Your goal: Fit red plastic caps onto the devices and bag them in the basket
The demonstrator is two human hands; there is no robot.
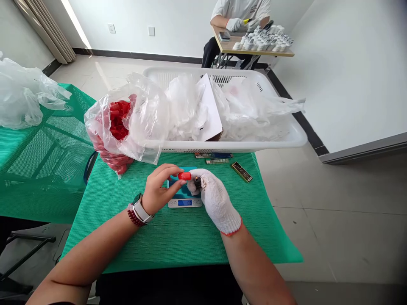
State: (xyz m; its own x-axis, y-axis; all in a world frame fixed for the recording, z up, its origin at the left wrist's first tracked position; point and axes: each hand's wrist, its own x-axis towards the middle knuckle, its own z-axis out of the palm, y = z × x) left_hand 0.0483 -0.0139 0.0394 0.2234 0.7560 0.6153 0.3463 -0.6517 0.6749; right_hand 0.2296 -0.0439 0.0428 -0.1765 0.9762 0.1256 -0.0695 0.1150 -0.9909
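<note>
My bare left hand (161, 186) pinches a small red plastic cap (184, 176) between thumb and fingers. A white knitted glove covers my right hand (216, 197), which is closed around a small dark part (197, 183); its kind is mostly hidden by the fingers. The cap's right end meets the gloved fingertips. Both hands are above a small digital scale (171, 203) with a blue top and a lit display. To the left, a clear plastic bag (98, 116) holds many red caps like the one in my fingers.
Behind the hands, a white plastic basket (233, 146) contains plastic bags and a white box (211, 112). Thin packages, one of them black and gold (241, 172), lie on the green mesh-covered table (178, 241). Across the room, a gloved person (241, 10) sits at a table with white parts.
</note>
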